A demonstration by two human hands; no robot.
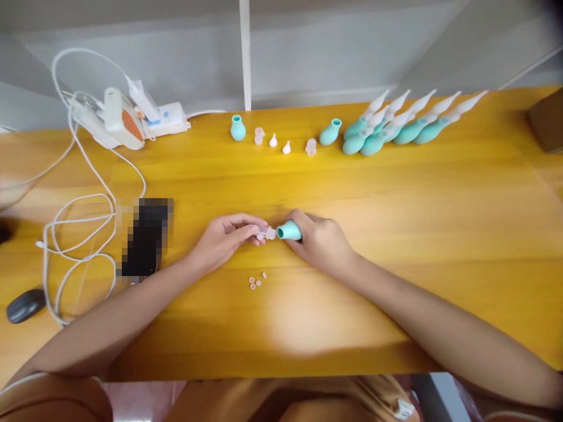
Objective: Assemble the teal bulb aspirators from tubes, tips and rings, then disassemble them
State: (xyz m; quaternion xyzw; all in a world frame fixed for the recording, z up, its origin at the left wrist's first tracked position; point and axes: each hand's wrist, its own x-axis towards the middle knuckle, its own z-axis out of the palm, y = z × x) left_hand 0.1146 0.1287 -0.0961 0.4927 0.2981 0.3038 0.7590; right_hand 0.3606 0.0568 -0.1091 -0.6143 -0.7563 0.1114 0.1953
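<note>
My right hand is closed round a teal rubber bulb, its open mouth pointing left. My left hand pinches a small clear plastic piece right at that mouth, touching or nearly touching it. Both hands rest on the yellow wooden table near its middle. Just in front of them lie several tiny pale rings and bits.
At the back stand a teal bulb, small clear and white tips, another bulb and a row of assembled teal-and-white pieces. To the left are a blurred dark object, white cables, a power strip and a mouse.
</note>
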